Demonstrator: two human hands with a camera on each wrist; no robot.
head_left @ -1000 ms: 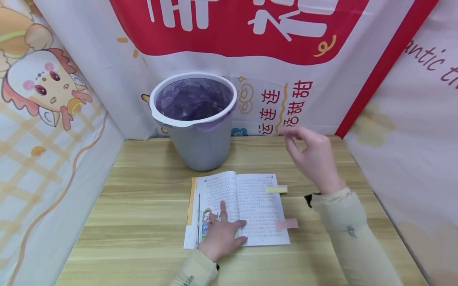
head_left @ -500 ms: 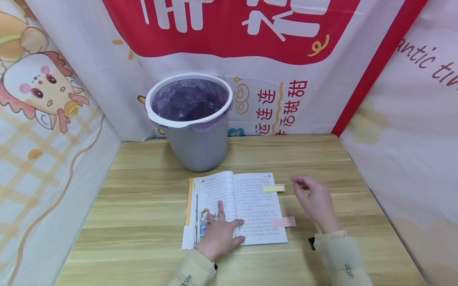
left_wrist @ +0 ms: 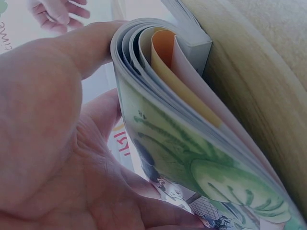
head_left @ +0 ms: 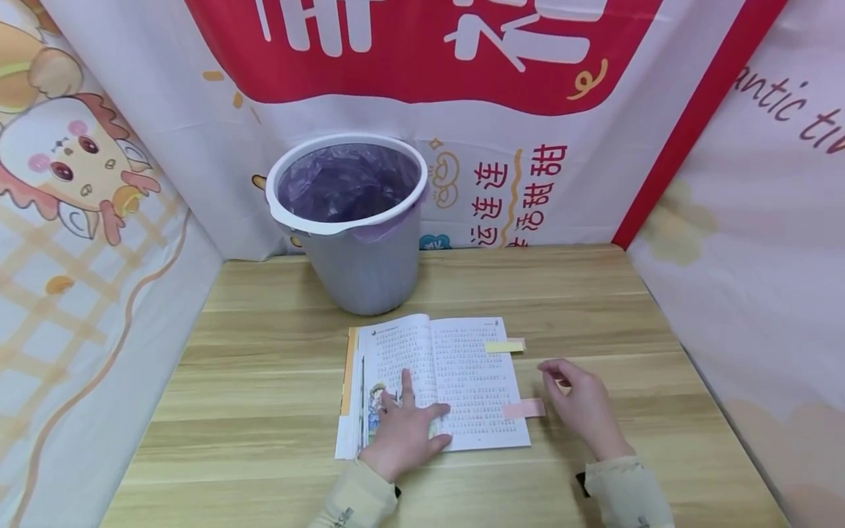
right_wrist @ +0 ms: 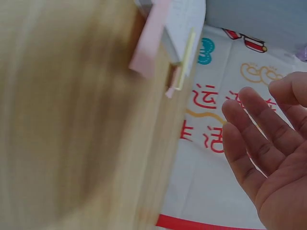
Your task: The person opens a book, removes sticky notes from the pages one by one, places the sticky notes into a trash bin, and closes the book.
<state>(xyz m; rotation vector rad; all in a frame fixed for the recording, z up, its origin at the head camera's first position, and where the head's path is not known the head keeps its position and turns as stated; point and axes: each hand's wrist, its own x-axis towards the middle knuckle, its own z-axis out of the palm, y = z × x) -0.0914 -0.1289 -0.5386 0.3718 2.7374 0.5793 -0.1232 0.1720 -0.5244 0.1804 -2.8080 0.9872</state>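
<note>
An open book lies on the wooden table, printed text on both pages and a drawing at the lower left. My left hand rests on its left page with fingers spread. The left wrist view has that hand against the curved stack of pages. A yellow sticky tab and a pink sticky tab jut from the right page's outer edge. My right hand hovers just right of the pink tab, fingers loosely bent. In the right wrist view nothing shows between its fingers.
Behind the book stands a grey bin with a white rim and purple liner bag. Printed cloth hangs at the back and both sides of the wooden table.
My right hand has come down and toward me, from beside the bin's level to beside the pink sticky tab. The left hand has stayed on the page. The head view has shifted slightly.
</note>
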